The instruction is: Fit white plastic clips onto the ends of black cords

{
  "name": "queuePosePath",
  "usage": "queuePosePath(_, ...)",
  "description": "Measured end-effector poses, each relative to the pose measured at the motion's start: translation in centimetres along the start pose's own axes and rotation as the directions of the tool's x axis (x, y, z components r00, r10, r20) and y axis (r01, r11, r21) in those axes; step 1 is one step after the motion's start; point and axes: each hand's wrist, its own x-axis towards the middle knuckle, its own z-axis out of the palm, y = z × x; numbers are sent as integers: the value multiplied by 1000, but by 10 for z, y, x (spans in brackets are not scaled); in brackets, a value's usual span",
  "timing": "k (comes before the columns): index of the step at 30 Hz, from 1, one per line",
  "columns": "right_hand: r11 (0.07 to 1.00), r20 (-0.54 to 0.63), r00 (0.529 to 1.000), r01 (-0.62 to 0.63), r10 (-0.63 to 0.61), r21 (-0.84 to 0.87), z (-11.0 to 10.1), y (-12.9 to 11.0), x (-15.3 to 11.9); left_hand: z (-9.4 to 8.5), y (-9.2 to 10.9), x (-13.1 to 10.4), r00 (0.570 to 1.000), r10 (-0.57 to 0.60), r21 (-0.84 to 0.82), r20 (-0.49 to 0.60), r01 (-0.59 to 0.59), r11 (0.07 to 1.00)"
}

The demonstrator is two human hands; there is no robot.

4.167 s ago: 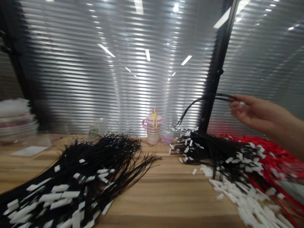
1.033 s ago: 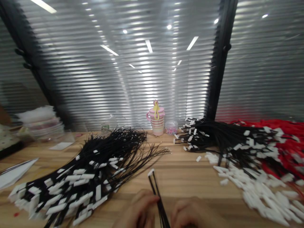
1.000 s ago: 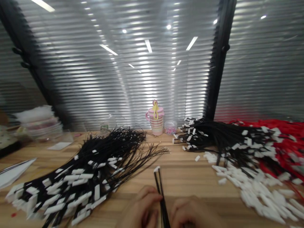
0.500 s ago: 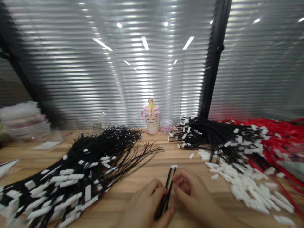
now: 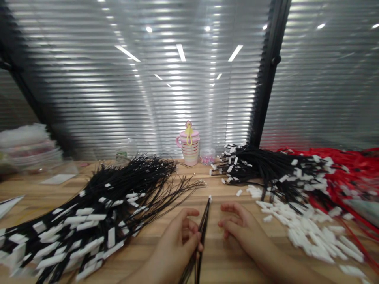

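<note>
Between thumb and fingers, my left hand (image 5: 180,238) pinches a few thin black cords (image 5: 203,225) that run upward from the bottom edge. At their far end sits a small white piece (image 5: 210,198). My right hand (image 5: 242,225) is to the right of the cords, apart from them, its fingers loosely bent and nothing visible in it. On the left lies a large heap of black cords (image 5: 127,179) with white tags (image 5: 85,221) on many of them. Right of my right hand is a pile of loose white tags (image 5: 314,232).
Another bundle of black cords (image 5: 266,163) with white ends lies at the back right, beside red cords (image 5: 352,169). A pink striped cup (image 5: 190,152) and a small clear container (image 5: 207,157) stand by the blinds (image 5: 166,98). Stacked plastic containers (image 5: 28,148) are at far left.
My right hand has moved away to the right from the cords, and its fingers have spread. The cords in my left hand have drawn together, their white end shifting slightly left.
</note>
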Motion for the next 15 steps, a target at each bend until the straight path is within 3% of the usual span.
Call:
queuePosePath(3, 1000, 14, 1000, -3, 2, 31, 1, -2, 0, 4, 11, -1, 996, -83, -291, 41, 91, 952)
queuePosePath(7, 994, 59, 998, -19, 13, 109, 2, -8, 1, 2, 19, 1, 982, -161, -498, 99, 189, 846)
queuePosePath(15, 993, 232, 972, 6, -34, 121, 2, -12, -4, 0, 19, -1, 919, -180, -637, 351, 375, 674)
